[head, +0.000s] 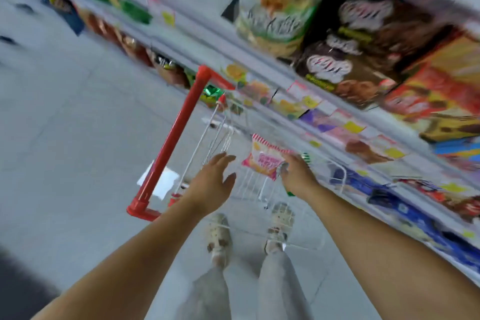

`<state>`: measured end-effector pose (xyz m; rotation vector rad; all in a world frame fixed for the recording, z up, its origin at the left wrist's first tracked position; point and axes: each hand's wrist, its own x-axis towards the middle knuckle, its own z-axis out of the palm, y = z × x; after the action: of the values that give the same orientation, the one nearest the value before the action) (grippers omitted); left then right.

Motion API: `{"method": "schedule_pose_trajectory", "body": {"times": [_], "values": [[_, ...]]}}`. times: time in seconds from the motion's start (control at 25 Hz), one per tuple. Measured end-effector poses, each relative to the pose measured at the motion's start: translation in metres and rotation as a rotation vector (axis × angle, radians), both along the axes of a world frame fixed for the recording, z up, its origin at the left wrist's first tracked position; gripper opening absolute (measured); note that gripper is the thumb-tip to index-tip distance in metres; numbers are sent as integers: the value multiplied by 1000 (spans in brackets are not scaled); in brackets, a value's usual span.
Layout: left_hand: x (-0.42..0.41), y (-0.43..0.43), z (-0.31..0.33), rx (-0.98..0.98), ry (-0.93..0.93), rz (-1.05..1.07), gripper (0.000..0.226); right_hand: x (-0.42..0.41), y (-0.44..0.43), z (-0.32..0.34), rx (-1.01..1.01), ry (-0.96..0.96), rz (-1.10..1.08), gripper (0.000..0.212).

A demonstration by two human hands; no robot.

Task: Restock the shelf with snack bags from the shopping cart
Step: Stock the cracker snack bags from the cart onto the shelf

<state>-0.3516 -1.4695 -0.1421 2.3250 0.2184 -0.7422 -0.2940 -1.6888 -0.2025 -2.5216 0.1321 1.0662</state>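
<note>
The right hand (297, 176) grasped a pink-and-white snack bag (261, 161) by its near right edge, holding it above the white wire shopping cart (220, 135), just left of the stocked shelf (197, 41) that ran along the right side. The left hand (213, 182) hovered just left of the bag, released, fingers spread and holding nothing. The cart's red handle (171, 140) stood further left.

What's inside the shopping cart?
Mostly bare wire: the cart shows floor and shoes through it. Something green peeks from under the right hand, which grips a pink snack bag and hides the rest.
</note>
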Motion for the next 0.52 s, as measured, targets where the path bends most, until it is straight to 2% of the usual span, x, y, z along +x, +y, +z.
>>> {"method": "schedule_pose_trajectory", "body": {"times": [0.2,0.32,0.4,0.52], "values": [[-3,-11,-50,-39,111,138,48,19,18,-78,-255,-125,167,77],[-5,-14,-59,-69,164,208,52,18,20,-97,-433,-248,322,53],[-7,-14,-59,-77,212,242,59,15,18,-98,-362,-323,381,45],[-11,-17,-53,-142,273,280,80,3,14,-83,-104,-207,389,36]]}}
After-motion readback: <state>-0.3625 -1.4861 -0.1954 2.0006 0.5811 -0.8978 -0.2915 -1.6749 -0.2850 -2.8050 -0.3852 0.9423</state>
